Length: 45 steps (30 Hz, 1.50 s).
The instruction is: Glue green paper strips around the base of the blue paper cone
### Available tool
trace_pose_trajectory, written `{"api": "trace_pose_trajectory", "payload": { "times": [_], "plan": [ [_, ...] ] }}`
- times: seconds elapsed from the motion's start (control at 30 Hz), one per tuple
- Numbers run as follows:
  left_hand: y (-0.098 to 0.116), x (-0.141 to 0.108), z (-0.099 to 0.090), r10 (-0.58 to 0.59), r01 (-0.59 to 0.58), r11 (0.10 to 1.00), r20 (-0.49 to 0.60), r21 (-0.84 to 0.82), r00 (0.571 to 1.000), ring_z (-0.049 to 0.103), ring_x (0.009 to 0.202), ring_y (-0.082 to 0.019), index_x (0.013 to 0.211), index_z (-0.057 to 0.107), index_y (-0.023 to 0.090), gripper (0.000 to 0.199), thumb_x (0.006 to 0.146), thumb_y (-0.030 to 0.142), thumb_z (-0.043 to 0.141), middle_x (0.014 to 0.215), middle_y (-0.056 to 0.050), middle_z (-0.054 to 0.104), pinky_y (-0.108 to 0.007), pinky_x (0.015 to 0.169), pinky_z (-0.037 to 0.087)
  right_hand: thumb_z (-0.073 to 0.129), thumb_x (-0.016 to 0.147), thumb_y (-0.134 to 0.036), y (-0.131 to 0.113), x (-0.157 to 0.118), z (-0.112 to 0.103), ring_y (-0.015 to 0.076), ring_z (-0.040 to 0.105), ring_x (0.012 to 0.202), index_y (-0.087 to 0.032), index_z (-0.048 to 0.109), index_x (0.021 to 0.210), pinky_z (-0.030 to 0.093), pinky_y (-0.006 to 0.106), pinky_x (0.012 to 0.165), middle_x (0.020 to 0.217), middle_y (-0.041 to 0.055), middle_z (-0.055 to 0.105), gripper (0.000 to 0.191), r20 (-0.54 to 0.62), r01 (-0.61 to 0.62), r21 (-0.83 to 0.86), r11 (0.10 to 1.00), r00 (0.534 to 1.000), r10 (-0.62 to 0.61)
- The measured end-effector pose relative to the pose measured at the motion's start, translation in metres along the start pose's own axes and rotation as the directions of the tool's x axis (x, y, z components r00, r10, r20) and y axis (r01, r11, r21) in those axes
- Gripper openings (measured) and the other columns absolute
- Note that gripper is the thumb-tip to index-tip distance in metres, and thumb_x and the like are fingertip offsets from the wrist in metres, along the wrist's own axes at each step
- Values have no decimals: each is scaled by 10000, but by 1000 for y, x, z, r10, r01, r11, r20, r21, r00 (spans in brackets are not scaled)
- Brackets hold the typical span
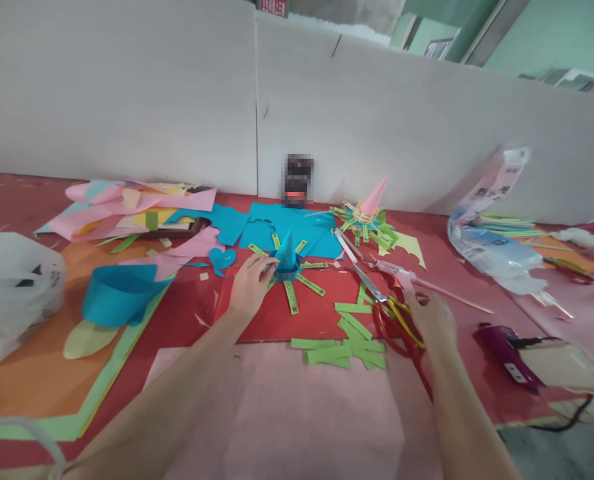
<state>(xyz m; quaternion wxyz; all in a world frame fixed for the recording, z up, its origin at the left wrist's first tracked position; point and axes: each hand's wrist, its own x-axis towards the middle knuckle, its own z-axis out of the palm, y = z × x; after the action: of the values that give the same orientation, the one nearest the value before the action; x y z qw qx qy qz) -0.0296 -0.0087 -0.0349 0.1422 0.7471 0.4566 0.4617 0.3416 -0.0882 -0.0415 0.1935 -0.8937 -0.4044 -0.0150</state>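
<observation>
My left hand point(251, 283) is closed in a pinch at the left side of a blue paper cone point(287, 253). Patterned green strips point(291, 297) fan out from the cone's base over a red board point(257, 317). On the right, my right hand point(431, 319) is closed around the handle of a pink and white glue gun point(394, 270), the handle mostly hidden by the fingers. A long glue stick point(459, 297) sticks out behind the gun. Scissors point(377, 290) with red and yellow handles lie just left of that hand, beside plain green paper strips point(349, 350).
A pink cone with green strips point(374, 200) stands at the back. Blue sheets point(261, 230), a blue paper ring point(119, 293) and a white plastic bag point(14, 300) lie leftward. A purple power strip point(509, 357) with a cable sits right. A white partition point(177, 100) closes off the back.
</observation>
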Motion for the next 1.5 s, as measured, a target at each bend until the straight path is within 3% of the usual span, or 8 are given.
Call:
{"api": "trace_pose_trajectory", "payload": {
  "times": [0.23,0.6,0.83,0.97,1.07,1.2,1.33,1.5],
  "plan": [
    [3,0,0,-32,30,999,74,26,997,582,835,-152,942,610,208,152,861,254,489,906,-28,638,-264,763,460,449,724,-536,-33,6,6,340,472,1073,-65,490,1174,370,421,872,1139,227,522,653,30,-39,-157,987,999,45],
    [-3,1,0,41,-53,995,147,80,988,579,880,-167,911,617,209,110,826,234,550,910,-24,641,-284,785,447,519,674,-485,-39,15,5,321,515,1035,-66,511,1141,411,408,847,1118,215,544,627,40,-108,-1,994,993,108],
    [-9,1,0,58,-76,993,184,87,981,566,895,-162,869,620,210,95,835,230,534,916,-22,637,-292,803,434,561,646,-491,-50,8,-51,288,557,924,-145,535,1086,411,397,805,988,156,611,559,-230,-143,208,968,954,191],
    [-7,2,0,47,-69,992,211,102,976,565,883,-162,843,624,210,107,841,238,521,907,-19,638,-291,794,427,576,638,-512,-85,-22,-75,221,568,761,-191,506,1076,422,339,688,892,88,612,547,-222,-55,394,918,963,152],
    [-7,3,0,31,-58,991,224,118,974,567,878,-162,839,625,213,111,842,240,517,905,-16,639,-288,782,424,577,642,-527,-115,-57,-61,203,547,702,-199,514,1026,410,319,646,838,60,604,509,-202,51,435,899,978,42],
    [-8,3,0,42,-69,991,226,114,973,567,878,-162,838,624,215,106,838,233,520,904,-13,642,-288,779,422,541,673,-518,-134,-92,-17,206,549,742,-173,500,1056,412,311,671,892,88,604,517,-132,178,467,866,983,-131],
    [-10,5,2,76,-99,990,215,98,974,571,851,-158,841,626,206,127,848,250,507,889,-21,636,-277,750,433,520,679,-537,-128,-97,9,223,558,844,-181,486,1069,418,308,684,995,102,596,529,-54,209,435,876,977,-207],
    [-11,8,2,92,-123,985,233,124,968,577,830,-162,845,630,204,129,847,252,510,866,-26,638,-279,739,440,506,687,-558,-123,-92,12,225,561,813,-194,488,1027,416,312,659,975,92,601,498,-11,242,387,890,966,-257]
  ]
}}
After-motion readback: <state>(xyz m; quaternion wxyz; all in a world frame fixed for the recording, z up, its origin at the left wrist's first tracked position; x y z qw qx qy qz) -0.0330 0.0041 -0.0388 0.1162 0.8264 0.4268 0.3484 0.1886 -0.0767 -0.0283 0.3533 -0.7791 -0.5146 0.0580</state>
